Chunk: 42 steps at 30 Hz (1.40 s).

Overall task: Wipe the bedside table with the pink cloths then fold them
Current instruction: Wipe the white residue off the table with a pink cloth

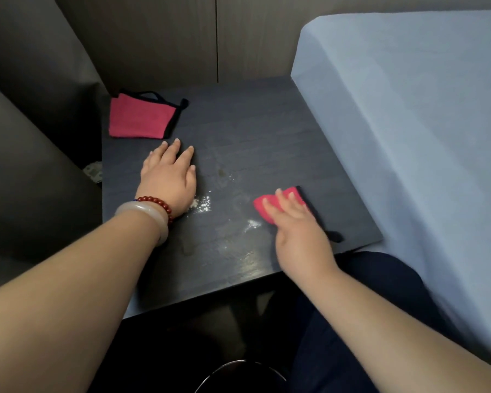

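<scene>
The dark bedside table (pixel 253 131) fills the middle of the view. My right hand (pixel 298 231) presses a pink cloth with black trim (pixel 262 204) flat on the table near its front right corner. A black loop of that cloth (pixel 336 236) trails behind my hand. My left hand (pixel 170 175) rests flat on the table, fingers spread, holding nothing. A second pink cloth with black edging (pixel 141 117) lies folded at the table's back left corner. White powder and smears (pixel 203 204) lie between my hands.
A bed with a light blue sheet (pixel 408 109) borders the table's right side. A dark upholstered piece (pixel 26 137) stands on the left. A wood-panel wall (pixel 182 38) is behind. A round dark bin rim (pixel 238 375) sits below the table's front edge.
</scene>
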Each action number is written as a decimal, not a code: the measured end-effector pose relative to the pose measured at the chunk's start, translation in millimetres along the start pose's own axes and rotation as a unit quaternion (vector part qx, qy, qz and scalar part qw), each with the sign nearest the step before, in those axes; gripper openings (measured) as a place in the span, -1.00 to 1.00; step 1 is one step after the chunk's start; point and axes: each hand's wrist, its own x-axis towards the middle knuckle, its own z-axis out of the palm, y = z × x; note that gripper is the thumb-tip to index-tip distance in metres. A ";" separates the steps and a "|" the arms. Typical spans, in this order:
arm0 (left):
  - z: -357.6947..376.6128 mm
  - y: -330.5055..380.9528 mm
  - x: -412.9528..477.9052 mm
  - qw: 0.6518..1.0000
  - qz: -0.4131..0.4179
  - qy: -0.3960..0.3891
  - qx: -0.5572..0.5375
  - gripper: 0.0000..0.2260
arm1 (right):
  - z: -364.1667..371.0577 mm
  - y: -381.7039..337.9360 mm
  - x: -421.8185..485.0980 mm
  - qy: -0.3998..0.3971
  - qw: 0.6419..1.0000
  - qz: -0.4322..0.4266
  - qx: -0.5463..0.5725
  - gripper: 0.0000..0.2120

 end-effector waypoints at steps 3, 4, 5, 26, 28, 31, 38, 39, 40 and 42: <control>-0.4 -0.1 0.2 1.000 -0.002 -0.005 0.000 -0.57 | -15.2 19.6 -2.4 -0.001 1.000 -0.019 0.004 -0.41; -0.3 -0.2 0.6 1.000 0.000 -0.004 0.001 -0.57 | -24.1 36.8 0.2 0.014 1.000 0.013 -0.014 -0.41; -0.1 -0.5 0.8 1.000 0.002 -0.002 0.001 -0.57 | -33.0 52.4 3.3 0.030 0.998 0.056 -0.029 -0.41; -2.2 -0.6 -0.7 1.000 0.000 -0.006 0.001 -0.57 | 19.9 -38.8 1.5 -0.017 0.998 0.015 -0.053 -0.33; -2.0 -0.2 -0.7 1.000 0.003 -0.005 0.000 -0.57 | 9.6 -23.7 11.9 -0.022 0.999 -0.008 -0.038 -0.33; -2.3 0.0 -0.3 1.000 0.003 -0.009 -0.002 -0.56 | -14.0 34.9 49.5 0.036 0.991 0.107 -0.071 -0.39; -2.9 -1.3 2.8 0.999 -0.008 0.018 -0.033 -0.61 | 19.7 -41.5 41.1 -0.009 1.000 0.012 -0.024 -0.33; -4.3 -1.5 5.4 0.999 -0.005 0.032 -0.038 -0.62 | 21.4 -46.9 41.4 -0.031 0.999 -0.008 -0.016 -0.32; -5.8 -1.4 8.7 0.998 0.006 0.048 -0.037 -0.62 | 19.3 -42.9 49.4 -0.030 0.999 -0.017 -0.012 -0.32; -8.8 -3.2 18.0 0.997 0.034 0.070 -0.016 -0.62 | 10.3 -13.9 80.5 -0.011 0.999 0.024 -0.046 -0.37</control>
